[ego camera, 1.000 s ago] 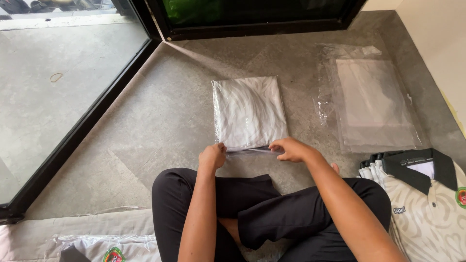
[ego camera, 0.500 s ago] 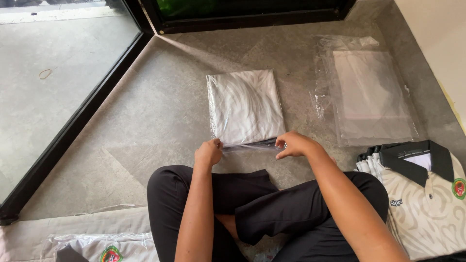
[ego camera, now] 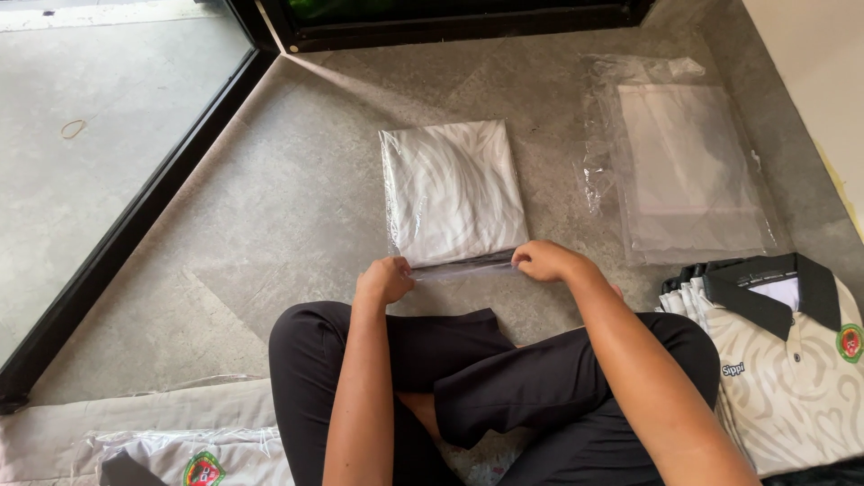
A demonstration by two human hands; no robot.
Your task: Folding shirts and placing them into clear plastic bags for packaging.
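Seen from above on a grey stone floor (ego camera: 270, 207), cross-legged in black trousers (ego camera: 504, 378). Centred just beyond the knees: a folded white shirt in a clear bag (ego camera: 454, 191), lying flat, open end toward the body. Right of the bag, a stack of empty clear sleeves (ego camera: 688, 166), well apart from it. Nearer and right of the bag, beside the right knee, a pile of white polo shirts (ego camera: 792, 360) with black collars. Near and left of the bag, at the lower edge, another packed shirt (ego camera: 193, 454), partly cut off. Both forearms stretched forward and converging on the bag's near edge. Left hand (ego camera: 385, 279) curled, fingers pinched on the left corner of the flap. Right hand (ego camera: 544, 261) knuckles-up, fingertips closed on the right corner, plastic drawn taut between the two.
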